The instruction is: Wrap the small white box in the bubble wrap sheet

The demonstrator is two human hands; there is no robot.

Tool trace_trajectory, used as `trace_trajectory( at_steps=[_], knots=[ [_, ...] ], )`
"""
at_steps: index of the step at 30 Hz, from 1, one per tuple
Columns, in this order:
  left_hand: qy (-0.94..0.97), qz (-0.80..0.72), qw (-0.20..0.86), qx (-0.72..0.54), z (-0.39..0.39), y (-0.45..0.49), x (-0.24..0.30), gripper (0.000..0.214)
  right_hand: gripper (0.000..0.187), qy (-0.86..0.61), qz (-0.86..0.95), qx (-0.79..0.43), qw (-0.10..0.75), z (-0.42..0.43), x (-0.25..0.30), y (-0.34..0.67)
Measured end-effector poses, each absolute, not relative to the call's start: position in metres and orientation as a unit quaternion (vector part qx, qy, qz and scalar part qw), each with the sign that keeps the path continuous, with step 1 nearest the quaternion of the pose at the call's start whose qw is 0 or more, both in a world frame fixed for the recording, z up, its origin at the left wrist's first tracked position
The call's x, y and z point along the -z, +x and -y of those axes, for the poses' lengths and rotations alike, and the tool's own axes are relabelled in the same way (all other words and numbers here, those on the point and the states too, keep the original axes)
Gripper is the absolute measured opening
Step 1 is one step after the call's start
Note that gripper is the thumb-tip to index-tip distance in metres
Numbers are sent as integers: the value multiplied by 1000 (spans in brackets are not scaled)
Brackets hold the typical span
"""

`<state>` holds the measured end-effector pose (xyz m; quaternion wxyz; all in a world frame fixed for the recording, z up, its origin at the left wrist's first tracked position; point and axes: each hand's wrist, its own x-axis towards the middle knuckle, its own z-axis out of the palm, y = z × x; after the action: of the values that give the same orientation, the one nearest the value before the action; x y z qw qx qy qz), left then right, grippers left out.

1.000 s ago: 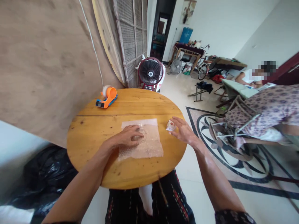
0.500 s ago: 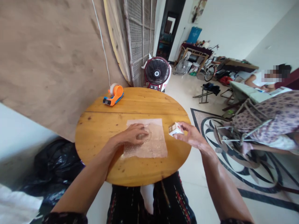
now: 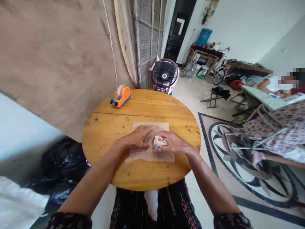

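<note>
A sheet of bubble wrap point(image 3: 164, 156) lies flat on a round wooden table point(image 3: 114, 127). My left hand point(image 3: 137, 137) rests palm down on the sheet's left part, fingers stretched out. My right hand point(image 3: 173, 143) grips a small white box with a red mark point(image 3: 158, 142) and holds it over the middle of the sheet, right beside my left fingers. I cannot tell whether the box touches the wrap.
An orange tape dispenser point(image 3: 121, 96) sits at the table's far left edge. A red floor fan point(image 3: 165, 75) stands behind the table. Black bags point(image 3: 59, 165) lie on the floor at left. A person point(image 3: 281, 84) sits at a table far right.
My right hand picked the small box up from the table's right side and carried it left onto the middle of the bubble wrap. My left hand stayed on the sheet.
</note>
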<state>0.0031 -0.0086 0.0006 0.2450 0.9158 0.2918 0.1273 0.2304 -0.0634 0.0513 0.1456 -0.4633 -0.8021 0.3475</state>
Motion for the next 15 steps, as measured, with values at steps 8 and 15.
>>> trace_trajectory(
  at_steps=[8,15],
  knots=[
    [910,-284,263,-148,8,3,-4,82,34,-476,835,-238,139,49,-38,214],
    [910,-275,265,-160,7,3,-2,94,64,-440,855,-206,182,42,-19,216]
  ],
)
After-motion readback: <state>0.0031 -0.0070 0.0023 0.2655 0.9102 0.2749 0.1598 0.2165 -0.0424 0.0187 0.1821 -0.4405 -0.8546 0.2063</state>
